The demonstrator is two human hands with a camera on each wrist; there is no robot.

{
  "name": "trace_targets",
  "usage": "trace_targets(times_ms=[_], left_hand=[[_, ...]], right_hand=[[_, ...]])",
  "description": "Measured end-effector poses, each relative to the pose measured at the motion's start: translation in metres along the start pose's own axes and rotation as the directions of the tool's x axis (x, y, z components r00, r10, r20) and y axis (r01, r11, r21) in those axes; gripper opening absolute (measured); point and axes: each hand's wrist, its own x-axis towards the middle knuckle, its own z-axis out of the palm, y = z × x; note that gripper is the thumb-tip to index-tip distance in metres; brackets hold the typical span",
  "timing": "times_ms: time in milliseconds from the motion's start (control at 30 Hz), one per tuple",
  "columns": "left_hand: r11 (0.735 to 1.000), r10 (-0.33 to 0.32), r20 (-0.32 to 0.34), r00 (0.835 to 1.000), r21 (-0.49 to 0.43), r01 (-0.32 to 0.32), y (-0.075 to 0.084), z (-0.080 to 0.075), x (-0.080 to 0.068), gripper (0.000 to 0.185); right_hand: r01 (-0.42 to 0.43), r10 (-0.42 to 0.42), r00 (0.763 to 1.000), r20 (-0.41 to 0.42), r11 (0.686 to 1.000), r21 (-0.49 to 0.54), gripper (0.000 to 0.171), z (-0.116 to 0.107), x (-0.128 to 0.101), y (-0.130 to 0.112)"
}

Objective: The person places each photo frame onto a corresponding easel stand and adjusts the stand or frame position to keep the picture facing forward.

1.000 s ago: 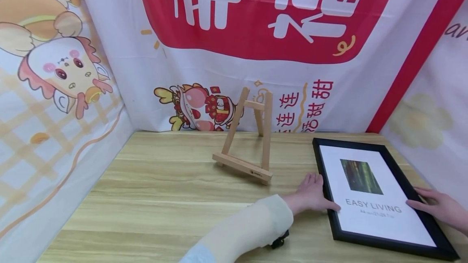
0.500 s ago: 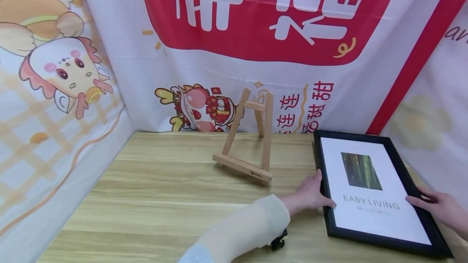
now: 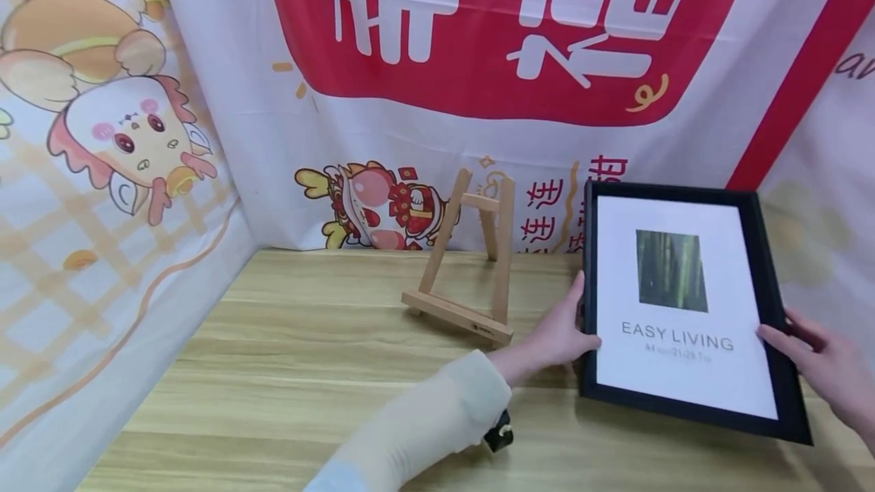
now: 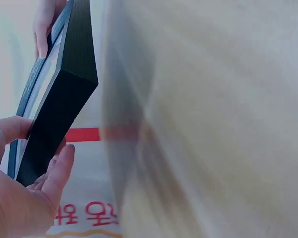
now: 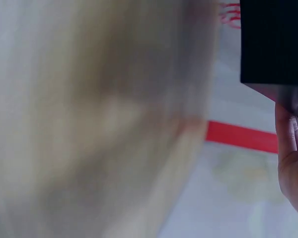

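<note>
A black picture frame (image 3: pixel 683 310) with a white mat, a small dark green picture and the words EASY LIVING is tilted up over the right side of the table. My left hand (image 3: pixel 560 329) grips its left edge, thumb on the front and fingers behind, as the left wrist view shows on the frame's side (image 4: pixel 54 119). On the opposite edge my right hand (image 3: pixel 823 359) holds it, thumb on the front. In the right wrist view my right fingers (image 5: pixel 286 131) lie under the dark frame edge. Left of the frame stands a small wooden easel (image 3: pixel 502 264), holding nothing.
The wood-grain table (image 3: pixel 287 370) runs back to a printed cloth (image 3: pixel 383 120) hung behind it. More printed cloth hangs along the left side (image 3: pixel 116 264) and the right. A black strap (image 3: pixel 500 431) shows beneath my left sleeve (image 3: pixel 417 416).
Both hands have raised the picture frame from lying on the table, tilting its far end up and shifting it slightly left. The easel has stayed in place.
</note>
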Motion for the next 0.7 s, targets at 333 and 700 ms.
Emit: trace_targets(times_ms=[333,700], left_hand=[[0.992,0.115,-0.001,0.993,-0.053,-0.115,0.012,-0.058,-0.014,0.108],[0.957,0.289,-0.025,0.957,-0.004,-0.289,0.005,-0.126,-0.041,0.105]], right_hand=[[0.154,-0.132,0.985,-0.11,0.961,0.228,0.062,-0.001,-0.02,-0.045],[0.285,-0.243,0.959,-0.149,0.839,0.463,0.059,0.02,-0.037,-0.114]])
